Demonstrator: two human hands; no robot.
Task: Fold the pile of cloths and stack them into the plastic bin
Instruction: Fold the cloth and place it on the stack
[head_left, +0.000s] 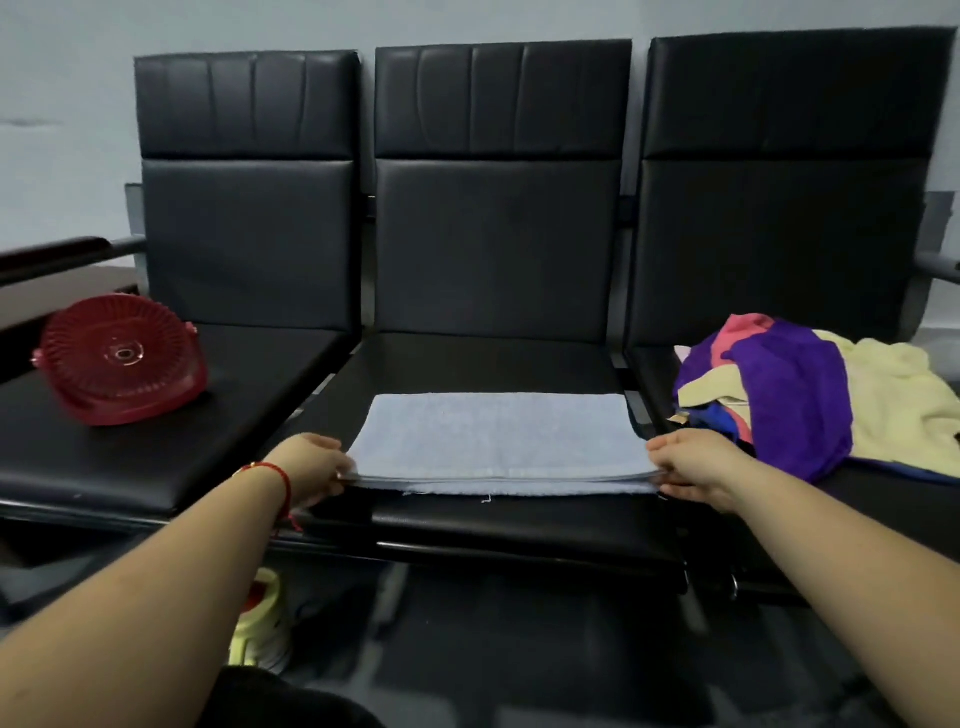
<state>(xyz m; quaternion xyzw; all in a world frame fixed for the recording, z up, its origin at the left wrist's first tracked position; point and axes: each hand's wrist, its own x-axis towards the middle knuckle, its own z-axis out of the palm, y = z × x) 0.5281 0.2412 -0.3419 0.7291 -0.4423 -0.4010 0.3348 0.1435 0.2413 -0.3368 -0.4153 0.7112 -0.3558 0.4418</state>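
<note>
I have a pale blue cloth (496, 441) lying flat on the middle seat (483, 364) of a row of three black seats, folded over so that two layers show along its near edge, the lower layer sticking out a little toward me. My left hand (311, 470) is at the near left corner of the cloth, fingers curled and pinching the edge of the layers between thumb and fingertips; a red string bracelet (275, 478) sits on that wrist. My right hand (691, 462) is at the near right corner, its fingers likewise bent around the cloth's edge and pinching it, thumb on top as far as I can tell. Both hands are down at seat level, touching the cloth at opposite ends of the near edge. On the right seat, just beside my right hand, is the pile of unfolded cloths (810, 400): purple, pink, a bit of blue and pale yellow, heaped loosely. On the left seat, well apart from the blue cloth, the red plastic bin (122, 361) is tipped on its side with its ribbed bottom facing me. Under the seats, near my left forearm, I see a yellow and white object (262, 618) that I cannot identify.
</note>
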